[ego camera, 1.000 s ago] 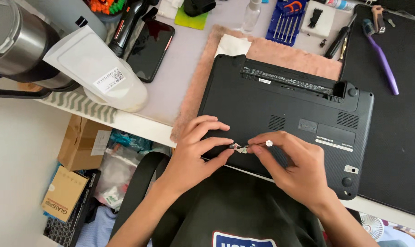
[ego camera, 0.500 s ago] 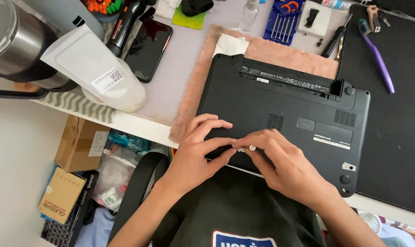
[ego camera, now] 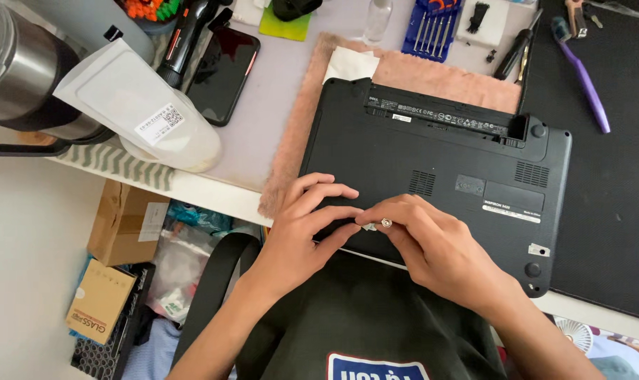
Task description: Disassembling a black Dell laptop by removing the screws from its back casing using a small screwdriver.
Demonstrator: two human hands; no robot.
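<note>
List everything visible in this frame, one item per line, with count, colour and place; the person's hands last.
black laptop lying upside down: 1, black, on the pink cloth
pink fuzzy cloth: 1, pink, under the laptop
small silver metal part: 1, silver, at the laptop's near edge, between the fingertips
black smartphone: 1, black, left of the cloth
white plastic pouch: 1, white, far left of the desk
steel tumbler: 1, silver, top left
blue screwdriver-bit case: 1, blue, above the laptop
purple toothbrush: 1, purple, on the black mat
black desk mat: 1, black, right
cardboard boxes: 2, brown, floor left
left hand: 1, on the laptop's edge
right hand: 1, grip on the silver part
</note>
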